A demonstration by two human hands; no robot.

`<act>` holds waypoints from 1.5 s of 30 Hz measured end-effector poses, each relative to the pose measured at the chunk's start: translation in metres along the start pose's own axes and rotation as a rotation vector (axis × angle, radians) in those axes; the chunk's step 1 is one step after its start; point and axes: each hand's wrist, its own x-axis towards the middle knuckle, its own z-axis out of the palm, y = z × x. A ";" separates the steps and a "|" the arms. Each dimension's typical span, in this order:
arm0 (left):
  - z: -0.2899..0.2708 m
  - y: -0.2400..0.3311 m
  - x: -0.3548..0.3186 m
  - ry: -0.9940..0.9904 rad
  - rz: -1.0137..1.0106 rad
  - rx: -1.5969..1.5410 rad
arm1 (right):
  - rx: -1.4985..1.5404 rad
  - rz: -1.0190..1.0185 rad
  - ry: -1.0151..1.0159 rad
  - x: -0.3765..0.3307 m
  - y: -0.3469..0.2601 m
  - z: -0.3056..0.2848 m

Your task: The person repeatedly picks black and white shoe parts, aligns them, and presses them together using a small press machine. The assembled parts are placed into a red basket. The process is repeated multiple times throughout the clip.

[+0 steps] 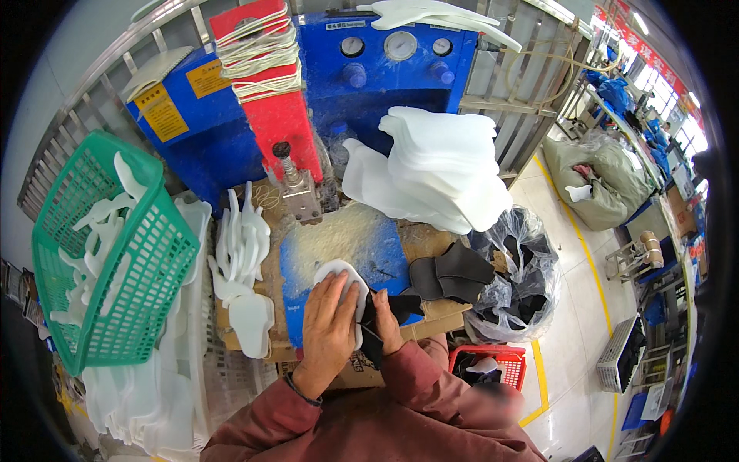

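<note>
Loads of stuff around the hands here: way off to the left there's a green plastic basket (115, 254) full of white cut-outs, and more white pieces standing on edge (242, 239) just up and left of them. Straight above sits a blue machine (362, 77) with round gauges and a red column (273, 100), plus a big stack of white foam shapes (443, 165) up to the right. Right of the hands is a pile of dark pieces (450, 273), a clear bag (519, 281) of black scraps, and a red crate (493, 362) lower down.
</note>
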 end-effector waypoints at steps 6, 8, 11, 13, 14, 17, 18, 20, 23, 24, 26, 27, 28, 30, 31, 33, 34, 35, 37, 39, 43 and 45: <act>0.002 -0.004 0.000 -0.063 0.000 -0.052 | -0.391 -0.085 0.071 -0.004 -0.001 0.001; 0.005 -0.002 0.004 -0.079 -0.037 -0.118 | -0.303 -0.072 0.113 -0.004 -0.003 0.004; 0.005 -0.008 0.008 -0.011 -0.188 -0.566 | 0.036 0.020 0.211 -0.003 -0.012 0.007; -0.004 -0.018 0.004 0.086 -0.306 -0.475 | 0.270 -0.059 0.027 -0.007 -0.022 0.008; -0.007 -0.021 0.000 0.070 -0.467 -0.530 | 0.380 -0.077 -0.010 -0.007 -0.025 0.009; -0.004 -0.022 -0.013 0.041 -0.783 -0.704 | 0.280 -0.063 -0.033 -0.011 -0.031 0.010; -0.002 -0.022 -0.016 0.039 -0.814 -0.752 | 0.247 -0.047 -0.019 -0.012 -0.030 0.010; 0.003 -0.024 -0.021 0.062 -0.857 -0.877 | 0.200 0.009 0.072 -0.011 -0.026 0.009; 0.007 -0.027 -0.024 0.106 -0.884 -0.999 | 0.129 -0.021 0.070 -0.010 -0.018 0.006; 0.008 -0.028 -0.025 0.086 -0.886 -0.973 | 0.213 -0.029 0.041 -0.010 -0.017 0.005; 0.010 -0.030 -0.025 0.068 -0.908 -0.914 | 0.389 -0.041 0.051 -0.013 -0.018 0.006; 0.011 -0.030 -0.024 0.064 -0.924 -0.882 | 0.336 -0.008 0.092 -0.014 -0.019 0.008; 0.014 -0.031 -0.024 0.079 -0.892 -0.890 | 0.283 0.017 0.137 -0.018 -0.022 0.011; 0.019 -0.031 -0.024 0.111 -0.870 -0.735 | 0.289 -0.006 0.188 -0.023 -0.028 0.017; 0.023 -0.032 -0.023 0.137 -0.814 -0.695 | 0.335 0.065 0.202 -0.023 -0.031 0.019; 0.028 -0.037 -0.024 0.140 -0.899 -0.827 | 0.349 0.144 0.341 -0.025 -0.030 0.023; 0.033 -0.037 -0.024 0.184 -0.914 -0.877 | 0.355 0.177 0.369 -0.023 -0.028 0.021; 0.036 -0.039 -0.025 0.236 -0.902 -0.936 | 0.421 0.227 0.322 -0.018 -0.025 0.018; 0.042 -0.044 -0.028 0.178 -0.937 -1.030 | 0.439 0.160 0.247 -0.011 -0.014 0.005; 0.050 -0.052 -0.029 0.178 -0.945 -1.125 | 0.369 0.121 0.113 -0.009 -0.004 -0.018; 0.062 -0.059 -0.035 0.205 -0.914 -1.163 | 0.478 -0.012 -0.021 0.002 0.022 -0.047; 0.064 -0.060 -0.037 0.201 -0.933 -1.123 | 0.393 -0.133 0.129 0.011 0.034 -0.050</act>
